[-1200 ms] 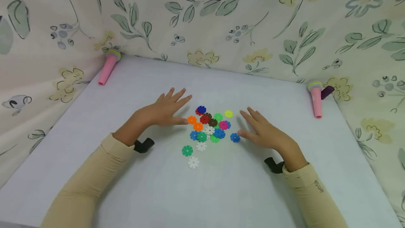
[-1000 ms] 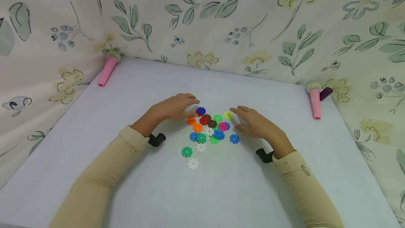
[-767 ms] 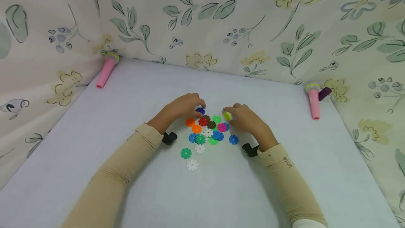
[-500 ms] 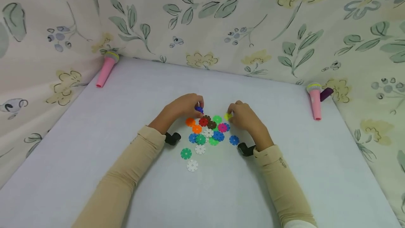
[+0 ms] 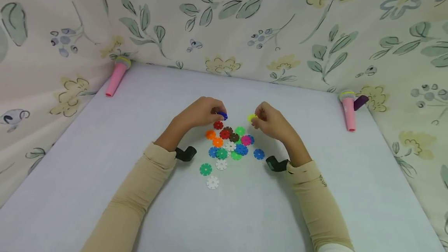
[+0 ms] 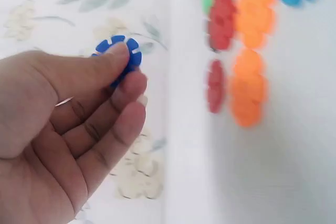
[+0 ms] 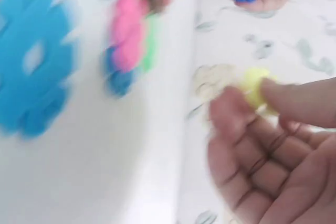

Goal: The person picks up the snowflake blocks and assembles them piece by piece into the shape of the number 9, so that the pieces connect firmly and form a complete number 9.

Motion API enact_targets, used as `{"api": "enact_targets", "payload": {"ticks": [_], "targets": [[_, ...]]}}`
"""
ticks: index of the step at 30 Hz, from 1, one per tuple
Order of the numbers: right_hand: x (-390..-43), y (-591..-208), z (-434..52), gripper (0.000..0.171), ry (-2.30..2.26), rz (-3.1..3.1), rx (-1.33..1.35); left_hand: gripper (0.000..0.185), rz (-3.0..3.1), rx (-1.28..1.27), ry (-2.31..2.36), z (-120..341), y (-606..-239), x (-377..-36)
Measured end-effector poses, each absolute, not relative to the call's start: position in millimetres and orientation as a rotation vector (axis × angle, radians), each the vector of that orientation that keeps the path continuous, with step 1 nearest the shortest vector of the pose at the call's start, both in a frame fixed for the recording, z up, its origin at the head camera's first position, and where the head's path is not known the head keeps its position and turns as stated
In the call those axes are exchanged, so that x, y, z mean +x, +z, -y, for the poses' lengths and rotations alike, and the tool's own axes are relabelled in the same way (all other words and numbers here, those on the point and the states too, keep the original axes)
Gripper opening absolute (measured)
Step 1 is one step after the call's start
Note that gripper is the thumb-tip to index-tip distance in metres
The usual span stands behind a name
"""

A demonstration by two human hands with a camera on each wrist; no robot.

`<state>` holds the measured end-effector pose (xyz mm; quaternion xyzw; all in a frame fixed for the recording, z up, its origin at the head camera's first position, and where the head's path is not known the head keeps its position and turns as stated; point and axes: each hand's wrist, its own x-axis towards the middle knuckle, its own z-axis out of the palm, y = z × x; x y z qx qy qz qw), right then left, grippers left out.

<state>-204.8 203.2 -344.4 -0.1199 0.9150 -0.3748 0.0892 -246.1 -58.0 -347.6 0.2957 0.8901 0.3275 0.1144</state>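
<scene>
Quickly: logged a white table (image 5: 105, 189) walled on three sides by floral cloth (image 5: 245, 30), with a pink cylinder (image 5: 117, 76) at the far left corner and a second pink cylinder (image 5: 348, 110) at the far right. Noted both forearms in tan sleeves, a black wrist camera (image 5: 185, 153) on the left one, another black wrist camera (image 5: 276, 163) on the right. Found the left hand (image 5: 199, 114) and right hand (image 5: 271, 121) raised just above the far edge of a loose pile of coloured discs (image 5: 229, 143), near each other but not touching. Saw left thumb and curled fingers pinching the blue disc (image 5: 222, 116), notched rim poking out past the fingertips toward the right. Saw right fingertips pinching the yellow disc (image 5: 251, 118), blurred in the right wrist view, so exact tilt could not be told. Key relation: blue lay left of yellow at about the same height, a small gap between them, each disc pointed toward the other hand; neither hand clearly nearer the midpoint. Could not tell whether the slots lined up. Marked a red disc (image 5: 218, 125) lying flat just under the blue one, a green disc (image 5: 205, 169) and a white disc (image 5: 212, 182) apart from the pile on the near side.
</scene>
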Motion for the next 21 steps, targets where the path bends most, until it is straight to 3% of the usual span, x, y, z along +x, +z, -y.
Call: {"api": "enact_targets", "payload": {"ticks": [8, 14, 21], "targets": [[-183.6, -311.0, -197.5, 0.027, -1.779, -2.364, -0.461, 0.015, -2.488, 0.957, 1.386, 57.4, -310.6, -221.6], [-171.3, -300.1, -192.5, 0.024, -1.87, -2.257, -0.587, 0.012, -2.403, 1.122, 1.577, 49.9, -301.4, -207.3], [-161.2, -291.0, -188.3, 0.022, -1.887, -2.254, -0.626, 0.011, -2.532, 1.294, 1.48, 47.9, -293.2, -194.0]]}}
